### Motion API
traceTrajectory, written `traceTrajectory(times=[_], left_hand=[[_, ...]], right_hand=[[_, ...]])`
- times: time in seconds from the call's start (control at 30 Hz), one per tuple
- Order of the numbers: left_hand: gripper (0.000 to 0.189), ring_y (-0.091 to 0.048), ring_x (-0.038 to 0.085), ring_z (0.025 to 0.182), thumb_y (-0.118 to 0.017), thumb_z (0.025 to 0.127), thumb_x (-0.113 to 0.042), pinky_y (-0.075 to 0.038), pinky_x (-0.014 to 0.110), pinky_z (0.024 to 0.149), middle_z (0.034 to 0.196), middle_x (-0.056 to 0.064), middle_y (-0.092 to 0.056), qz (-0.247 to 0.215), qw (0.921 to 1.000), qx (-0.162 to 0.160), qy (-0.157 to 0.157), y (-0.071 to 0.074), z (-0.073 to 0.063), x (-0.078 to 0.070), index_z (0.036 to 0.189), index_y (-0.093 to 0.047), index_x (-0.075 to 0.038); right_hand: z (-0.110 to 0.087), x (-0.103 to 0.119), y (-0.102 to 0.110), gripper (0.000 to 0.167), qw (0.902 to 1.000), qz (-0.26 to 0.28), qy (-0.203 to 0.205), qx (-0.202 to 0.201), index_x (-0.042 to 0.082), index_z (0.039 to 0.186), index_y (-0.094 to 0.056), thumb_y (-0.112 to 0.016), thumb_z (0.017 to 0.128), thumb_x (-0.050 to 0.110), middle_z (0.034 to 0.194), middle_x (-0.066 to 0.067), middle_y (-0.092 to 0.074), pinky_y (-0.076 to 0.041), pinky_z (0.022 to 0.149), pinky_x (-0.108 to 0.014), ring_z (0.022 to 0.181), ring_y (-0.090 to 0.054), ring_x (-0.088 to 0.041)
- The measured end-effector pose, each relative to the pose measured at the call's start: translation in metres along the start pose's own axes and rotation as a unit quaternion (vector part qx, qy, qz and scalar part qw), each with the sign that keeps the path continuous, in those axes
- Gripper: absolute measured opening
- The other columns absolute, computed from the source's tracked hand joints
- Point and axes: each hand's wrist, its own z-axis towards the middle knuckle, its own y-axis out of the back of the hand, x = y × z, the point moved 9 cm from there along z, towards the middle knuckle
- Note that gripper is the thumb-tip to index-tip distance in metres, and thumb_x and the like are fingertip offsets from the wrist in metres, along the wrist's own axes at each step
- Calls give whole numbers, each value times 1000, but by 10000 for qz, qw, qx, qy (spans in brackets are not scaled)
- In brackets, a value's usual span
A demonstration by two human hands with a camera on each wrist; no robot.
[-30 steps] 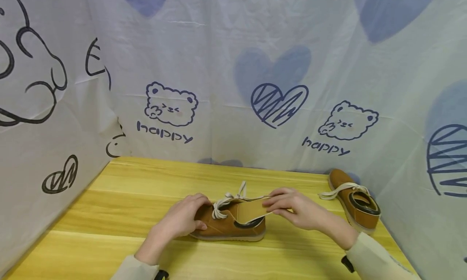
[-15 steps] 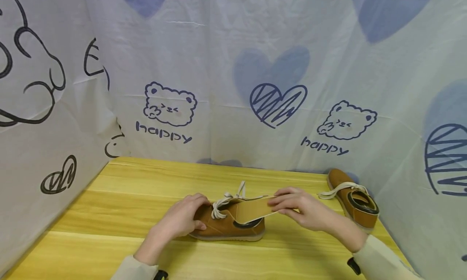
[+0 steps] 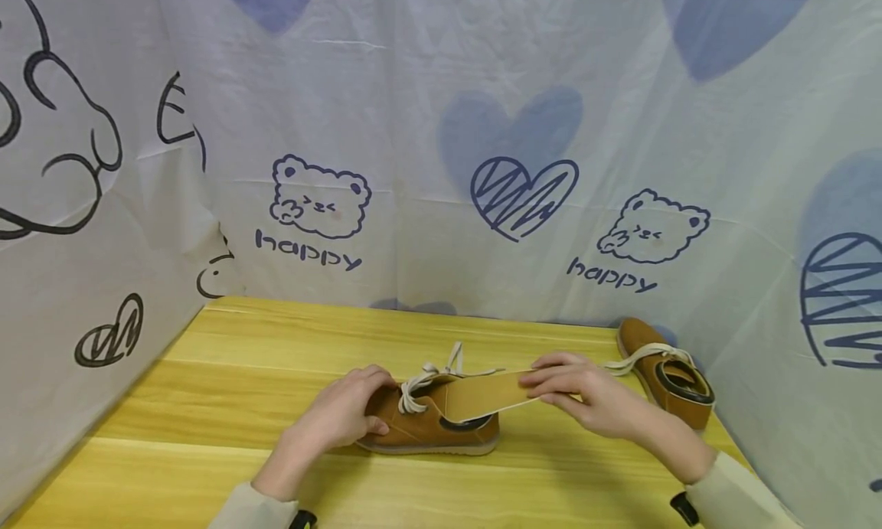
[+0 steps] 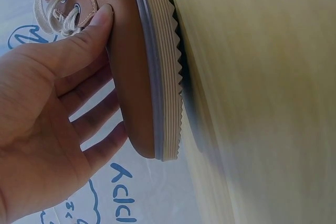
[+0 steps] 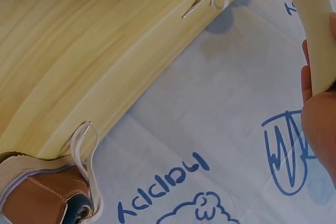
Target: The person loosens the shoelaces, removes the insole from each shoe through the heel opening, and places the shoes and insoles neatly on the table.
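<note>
A brown shoe point(image 3: 434, 435) with cream laces point(image 3: 411, 395) stands on the table, toe to the left. My left hand point(image 3: 342, 410) grips its toe end; in the left wrist view the thumb lies on the upper near the eyelets, with the other fingers around the far side. A tan insole point(image 3: 485, 395) sticks out of the shoe's opening, tilted up to the right, its front part hidden inside. My right hand point(image 3: 575, 391) pinches the insole's outer end. The insole's pale underside point(image 5: 316, 30) shows in the right wrist view.
A second brown shoe point(image 3: 678, 383), with its laces trailing left, stands at the right back corner of the yellow wooden table point(image 3: 227, 391). White cloth point(image 3: 413, 269) printed with hearts and bears hangs behind and along both sides.
My right hand has moved right with the insole, so more of the insole shows outside the shoe. The left hand and the shoe have stayed nearly in place.
</note>
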Motion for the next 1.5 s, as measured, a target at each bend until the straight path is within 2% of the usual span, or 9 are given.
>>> traceTrajectory(times=[0.27, 0.63, 1.1, 1.27, 1.37, 1.5], left_hand=[[62, -62, 33, 121, -95, 72, -20, -50, 56, 106, 129, 6, -67, 8, 10000, -16, -7, 0, 1, -1, 127, -69, -7], [62, -62, 34, 121, -95, 72, -20, -49, 57, 106, 129, 7, -67, 11, 10000, 15, 24, -1, 1, -3, 127, -69, -7], [62, -62, 33, 122, -95, 72, -20, -50, 56, 106, 130, 6, -67, 41, 10000, 43, 75, -2, 1, -1, 127, -69, -8], [62, -62, 34, 123, -95, 72, -20, -49, 56, 107, 131, 6, -67, 34, 10000, 29, 80, -2, 1, 0, 127, -69, -8], [62, -62, 34, 123, -95, 72, -19, -49, 56, 107, 130, 7, -67, 15, 10000, -5, 64, -1, 1, -1, 127, -69, -7], [62, -62, 34, 123, -95, 72, -19, -49, 56, 108, 130, 7, -67, 17, 10000, -39, 27, -1, 1, -2, 126, -69, -7]], right_hand=[[-11, -1, 8, 33, 9997, -13, -133, -184, 19, 116, -80, -72, 93, -2, 126, 1, -74, -44, 110, -24, 121, -62, -25], [-28, -1, 17, 32, 9988, 22, -311, -387, 16, 116, -79, -71, 93, -4, 126, 1, -74, -35, 112, -14, 122, -61, -25], [-57, -4, 29, 42, 9953, 227, -626, -698, 17, 120, -78, -72, 89, -11, 129, -3, -73, -39, 110, -12, 126, -58, -21], [-65, -10, 33, 45, 9904, 300, -895, -1012, 15, 123, -77, -70, 89, -14, 129, -6, -73, -40, 109, -13, 129, -57, -19], [-68, -14, 34, 43, 9858, 125, -1053, -1306, 13, 125, -76, -69, 91, -13, 129, -7, -72, -38, 110, -12, 130, -56, -19], [-70, -22, 35, 40, 9747, -184, -1301, -1809, 9, 125, -76, -68, 92, -12, 129, -8, -72, -35, 112, -12, 132, -53, -13]])
